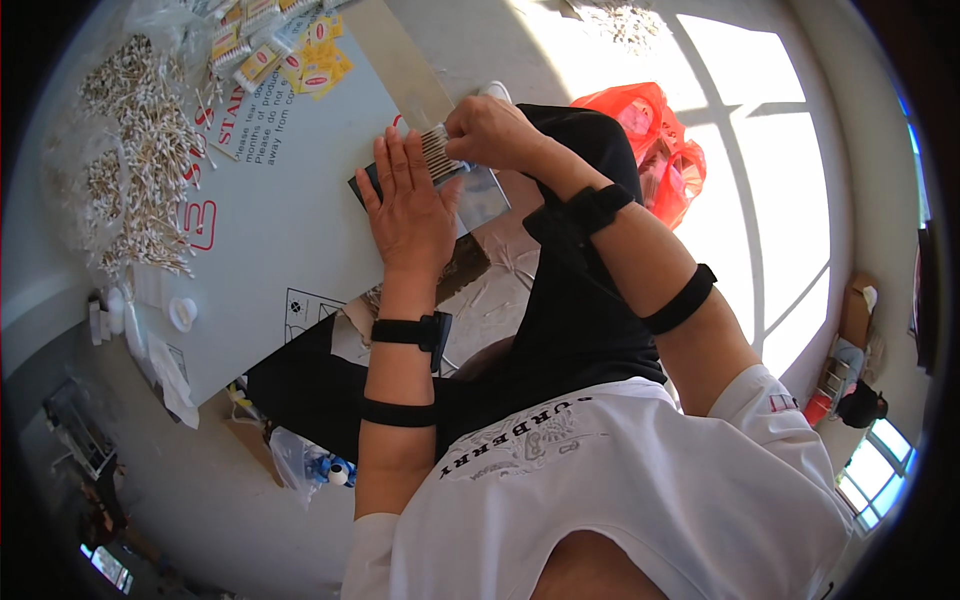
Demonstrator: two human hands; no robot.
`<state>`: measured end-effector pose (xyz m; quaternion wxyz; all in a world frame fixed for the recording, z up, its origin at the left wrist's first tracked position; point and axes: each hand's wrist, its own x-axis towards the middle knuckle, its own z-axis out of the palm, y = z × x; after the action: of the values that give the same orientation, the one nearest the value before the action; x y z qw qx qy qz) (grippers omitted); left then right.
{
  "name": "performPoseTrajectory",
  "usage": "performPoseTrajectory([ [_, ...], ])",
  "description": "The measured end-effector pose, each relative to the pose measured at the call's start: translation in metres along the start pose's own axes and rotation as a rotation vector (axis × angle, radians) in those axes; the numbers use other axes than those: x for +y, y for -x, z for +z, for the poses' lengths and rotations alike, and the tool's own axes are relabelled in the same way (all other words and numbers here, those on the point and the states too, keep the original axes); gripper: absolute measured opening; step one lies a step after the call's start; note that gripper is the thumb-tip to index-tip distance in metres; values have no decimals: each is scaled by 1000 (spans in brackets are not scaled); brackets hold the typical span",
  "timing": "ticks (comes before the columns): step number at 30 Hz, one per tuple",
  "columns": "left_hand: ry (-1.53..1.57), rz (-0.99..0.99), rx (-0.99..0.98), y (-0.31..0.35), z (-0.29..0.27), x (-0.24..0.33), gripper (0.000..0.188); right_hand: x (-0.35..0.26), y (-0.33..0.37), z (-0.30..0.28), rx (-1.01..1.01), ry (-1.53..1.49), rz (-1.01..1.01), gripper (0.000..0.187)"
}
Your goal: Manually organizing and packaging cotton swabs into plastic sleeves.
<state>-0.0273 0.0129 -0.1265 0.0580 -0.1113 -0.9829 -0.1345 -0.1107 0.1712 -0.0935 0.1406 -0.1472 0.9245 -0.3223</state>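
Note:
A row of cotton swabs (436, 154) lies side by side on a small dark board at the edge of the grey table sheet. My left hand (410, 205) rests flat over the board, fingers stretched out, its fingertips beside the swabs. At the right end of the row, my right hand (490, 132) has its fingers curled and pressed together on what looks like the swabs' clear bluish plastic packet (467, 152). The fingertips of my right hand are partly hidden.
A clear bag (140, 150) heaped with loose cotton swabs lies on the sheet (290, 220) at left. Filled swab packs (255, 50) and yellow cards (322, 68) are behind it. A white tape roll (182, 313) sits at the near left. A red plastic bag (670, 160) stands on the floor to the right.

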Motion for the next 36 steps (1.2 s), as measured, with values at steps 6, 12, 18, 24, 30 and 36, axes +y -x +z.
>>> performPoseTrajectory([
  [6,35,9,-8,-4,-3,1,72,-1,-2,-1,-24,-19,5,19],
  [12,33,-3,-31,-1,-4,2,74,8,-2,0,7,-54,-29,19],
  [18,14,-29,-12,2,-5,1,74,12,-2,-1,-28,-209,-5,22],
  [24,13,-32,-8,-1,-5,2,76,7,-2,0,-19,-179,19,22],
  [30,31,-19,-65,6,-7,8,76,6,1,2,16,-187,-16,20],
  [36,51,-5,-45,-1,-4,13,78,-1,2,1,38,-90,33,20],
])
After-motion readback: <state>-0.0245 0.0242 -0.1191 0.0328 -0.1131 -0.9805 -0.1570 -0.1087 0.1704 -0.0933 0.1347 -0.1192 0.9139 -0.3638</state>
